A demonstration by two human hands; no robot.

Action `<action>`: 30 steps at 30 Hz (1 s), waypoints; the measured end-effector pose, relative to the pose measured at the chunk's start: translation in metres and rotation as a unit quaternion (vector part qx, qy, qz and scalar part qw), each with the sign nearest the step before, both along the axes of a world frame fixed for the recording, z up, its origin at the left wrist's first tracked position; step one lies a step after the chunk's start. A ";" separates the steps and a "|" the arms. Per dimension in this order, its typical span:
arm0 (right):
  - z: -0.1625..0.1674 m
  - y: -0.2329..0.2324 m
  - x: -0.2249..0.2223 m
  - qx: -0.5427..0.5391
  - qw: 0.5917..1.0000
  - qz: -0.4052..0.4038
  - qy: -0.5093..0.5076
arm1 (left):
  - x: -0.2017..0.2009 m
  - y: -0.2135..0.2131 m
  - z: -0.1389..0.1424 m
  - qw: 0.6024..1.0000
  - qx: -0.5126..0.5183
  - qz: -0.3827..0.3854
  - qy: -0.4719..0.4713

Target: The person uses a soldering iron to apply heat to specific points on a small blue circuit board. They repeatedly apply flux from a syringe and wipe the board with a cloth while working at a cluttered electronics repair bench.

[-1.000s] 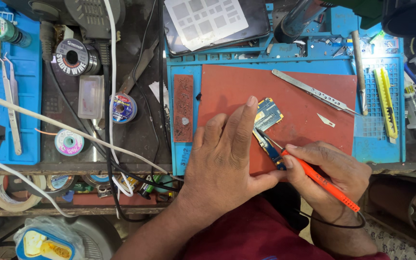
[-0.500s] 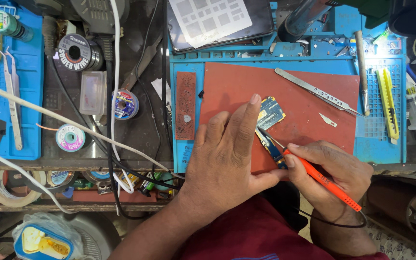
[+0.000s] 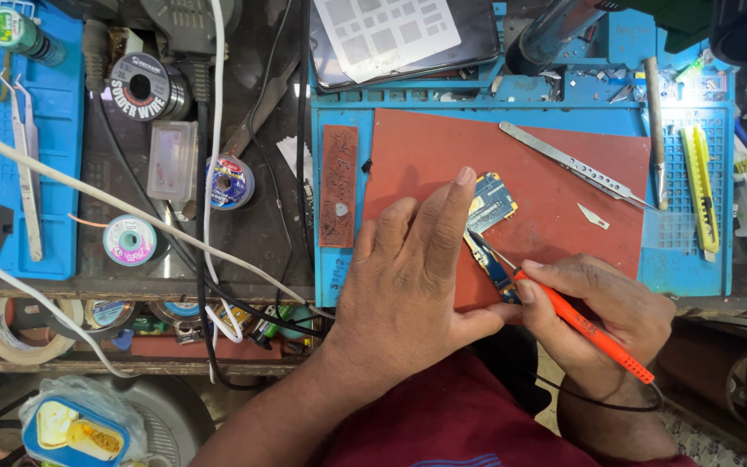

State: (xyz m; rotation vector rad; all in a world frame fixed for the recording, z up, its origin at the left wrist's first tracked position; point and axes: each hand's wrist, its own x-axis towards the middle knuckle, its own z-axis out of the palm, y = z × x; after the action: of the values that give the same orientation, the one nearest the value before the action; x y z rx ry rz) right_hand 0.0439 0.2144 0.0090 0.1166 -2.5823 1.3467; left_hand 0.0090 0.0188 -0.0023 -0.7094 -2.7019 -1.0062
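The counter (image 3: pixel 252 233) is crowded at its left with cables and spools. A red mat (image 3: pixel 555 164) on the blue tray (image 3: pixel 693 259) leaves bare room to the right. The left hand (image 3: pixel 408 277), fingers spread flat, presses the circuit board (image 3: pixel 493 201) near the mat's front edge. The right hand (image 3: pixel 603 316) is closed around an orange tool (image 3: pixel 585 329), its tip touching the board.
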 end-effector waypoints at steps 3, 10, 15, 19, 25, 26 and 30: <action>0.000 0.000 -0.001 -0.004 1.000 0.004 0.001 | 0.000 -0.001 0.000 1.000 0.002 -0.001 -0.002; -0.001 0.000 0.000 -0.003 1.000 0.000 0.005 | 0.001 0.000 0.000 1.000 0.008 -0.001 -0.003; -0.002 0.001 -0.001 -0.005 1.000 0.008 -0.005 | 0.001 0.000 0.000 1.000 0.007 -0.002 -0.007; -0.003 0.001 -0.001 0.008 1.000 0.001 0.010 | 0.001 0.000 0.000 1.000 0.007 0.000 -0.002; -0.003 0.003 0.001 0.034 0.999 -0.007 -0.002 | 0.001 0.000 -0.001 1.000 0.002 0.001 -0.002; -0.003 0.003 0.001 0.034 0.999 -0.006 0.003 | 0.001 0.000 -0.001 1.000 0.004 0.002 0.000; -0.002 0.002 0.000 0.024 1.000 0.003 0.000 | 0.001 0.000 0.000 1.000 0.003 0.000 -0.002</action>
State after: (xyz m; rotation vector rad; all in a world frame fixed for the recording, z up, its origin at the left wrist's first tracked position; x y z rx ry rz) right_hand 0.0440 0.2165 0.0067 0.1315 -2.6171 1.2872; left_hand 0.0101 0.0185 -0.0027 -0.7078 -2.7010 -1.0177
